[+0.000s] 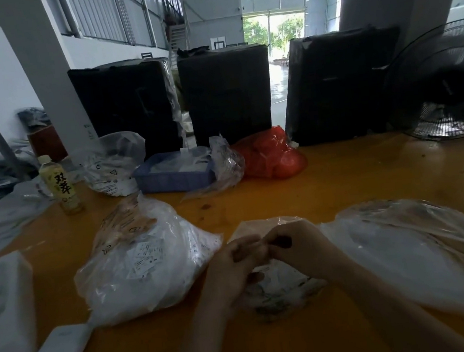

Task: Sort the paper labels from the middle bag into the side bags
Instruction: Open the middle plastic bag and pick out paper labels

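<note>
Paper labels are lying in the small clear middle bag (278, 292) under your hands on the glossy orange table (355, 179), inside a bright warehouse hall. Your left hand (232, 265) and right hand (294, 247) are curling together, fingertips meeting; what they are pinching, you cannot tell. Two clear side bags (145, 261) (424, 252) are flanking them. Three black-wrapped boxes (227, 92) are standing behind.

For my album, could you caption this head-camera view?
Both hands, left and right, meet above the middle bag between two side bags.
</note>
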`<state>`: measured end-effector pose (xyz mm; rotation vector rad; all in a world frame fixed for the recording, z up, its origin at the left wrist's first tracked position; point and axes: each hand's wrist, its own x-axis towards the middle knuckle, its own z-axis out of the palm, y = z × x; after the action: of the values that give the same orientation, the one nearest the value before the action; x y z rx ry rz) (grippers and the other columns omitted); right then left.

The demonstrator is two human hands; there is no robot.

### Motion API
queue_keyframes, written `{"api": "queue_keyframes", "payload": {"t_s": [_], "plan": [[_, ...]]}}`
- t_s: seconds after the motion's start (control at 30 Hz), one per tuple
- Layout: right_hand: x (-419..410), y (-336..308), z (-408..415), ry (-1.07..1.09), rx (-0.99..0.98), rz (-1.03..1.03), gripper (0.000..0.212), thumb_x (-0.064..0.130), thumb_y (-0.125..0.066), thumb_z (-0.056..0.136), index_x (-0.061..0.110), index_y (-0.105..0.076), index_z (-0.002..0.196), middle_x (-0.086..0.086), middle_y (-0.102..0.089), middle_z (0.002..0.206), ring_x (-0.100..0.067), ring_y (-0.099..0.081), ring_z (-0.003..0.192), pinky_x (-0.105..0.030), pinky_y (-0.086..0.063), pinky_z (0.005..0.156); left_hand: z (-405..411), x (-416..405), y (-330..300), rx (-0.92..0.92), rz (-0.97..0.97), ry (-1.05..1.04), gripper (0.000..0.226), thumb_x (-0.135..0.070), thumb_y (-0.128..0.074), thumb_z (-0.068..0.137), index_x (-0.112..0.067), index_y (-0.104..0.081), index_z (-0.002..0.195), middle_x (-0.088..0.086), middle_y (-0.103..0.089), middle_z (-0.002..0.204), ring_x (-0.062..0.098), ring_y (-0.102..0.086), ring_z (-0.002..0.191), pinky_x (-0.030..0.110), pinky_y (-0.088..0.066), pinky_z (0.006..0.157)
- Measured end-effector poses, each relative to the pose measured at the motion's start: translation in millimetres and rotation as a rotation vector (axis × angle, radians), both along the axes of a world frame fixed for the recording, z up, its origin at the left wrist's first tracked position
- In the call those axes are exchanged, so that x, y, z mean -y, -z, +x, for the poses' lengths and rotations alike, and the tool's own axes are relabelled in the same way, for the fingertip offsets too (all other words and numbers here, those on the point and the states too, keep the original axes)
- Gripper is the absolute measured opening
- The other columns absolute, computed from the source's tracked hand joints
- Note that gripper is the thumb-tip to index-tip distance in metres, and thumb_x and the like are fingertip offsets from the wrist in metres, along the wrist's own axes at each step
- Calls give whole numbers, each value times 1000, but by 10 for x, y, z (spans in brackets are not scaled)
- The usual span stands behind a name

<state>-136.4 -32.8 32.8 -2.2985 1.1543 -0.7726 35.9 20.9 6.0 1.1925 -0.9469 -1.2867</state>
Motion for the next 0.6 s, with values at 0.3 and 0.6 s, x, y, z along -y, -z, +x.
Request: {"api": "queue_keyframes", "payload": {"t_s": [0.3, 0.6], "plan": [[76, 271, -78, 93, -229, -65, 14, 35, -62, 98, 30, -69, 109, 17, -59, 94, 2, -53, 80, -24, -52, 80, 75, 114, 163, -332, 55, -173, 16, 7, -72, 89, 3, -71, 105, 23, -78, 102, 28, -80, 90, 22, -62, 69], [33, 445, 38, 99, -402, -93, 27, 45, -56, 99, 35, -63, 123, 6, -52, 122, -12, -49, 112, -26, -43, 94, 79, 104, 255, -376, 1, -181, 38, -9, -83, 72, 4, -75, 107, 24, -78, 108, 27, -79, 95, 23, -62, 72]]}}
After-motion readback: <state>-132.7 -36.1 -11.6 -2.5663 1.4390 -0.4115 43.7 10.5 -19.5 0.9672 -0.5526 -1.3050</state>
